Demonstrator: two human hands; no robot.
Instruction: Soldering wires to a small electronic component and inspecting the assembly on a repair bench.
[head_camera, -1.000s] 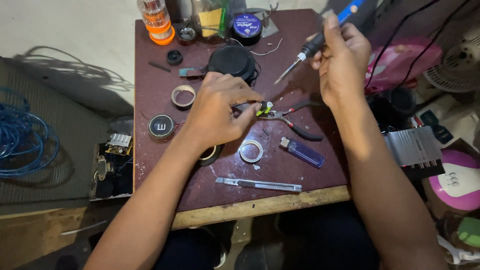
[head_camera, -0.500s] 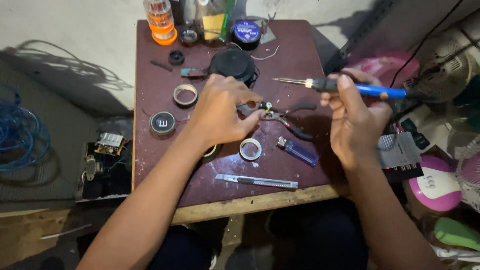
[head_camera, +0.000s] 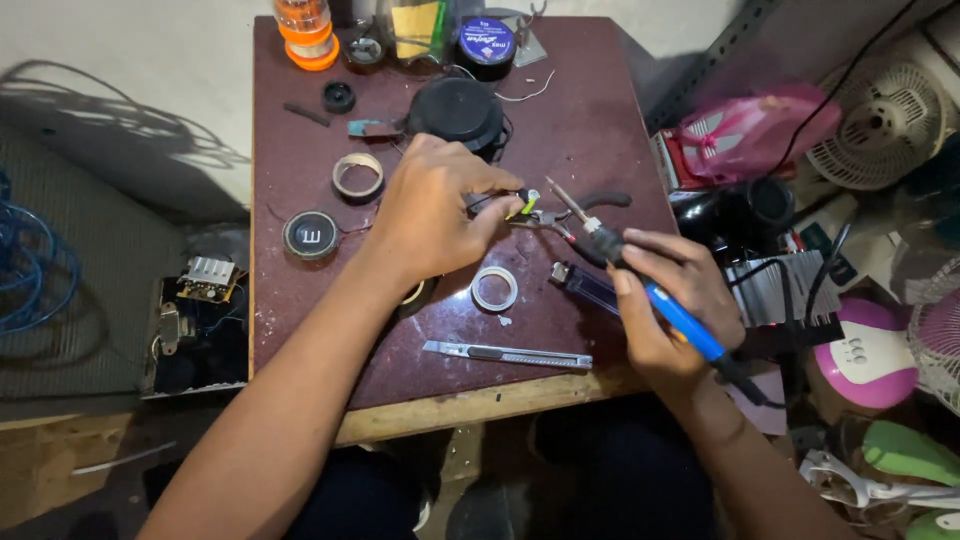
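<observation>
The left hand (head_camera: 435, 215) pinches a small wired part (head_camera: 528, 203) over the worktop (head_camera: 600, 120), a dark red, scuffed board. The right hand (head_camera: 672, 305) is closed around a blue-handled soldering iron (head_camera: 640, 280), tip at the part. Nearby: pliers (head_camera: 590, 205), white tape ring (head_camera: 494, 288), utility knife (head_camera: 507, 354), lighter (head_camera: 585, 285), round black speaker (head_camera: 458, 110). Fans (head_camera: 880, 130) crowd the right side.
</observation>
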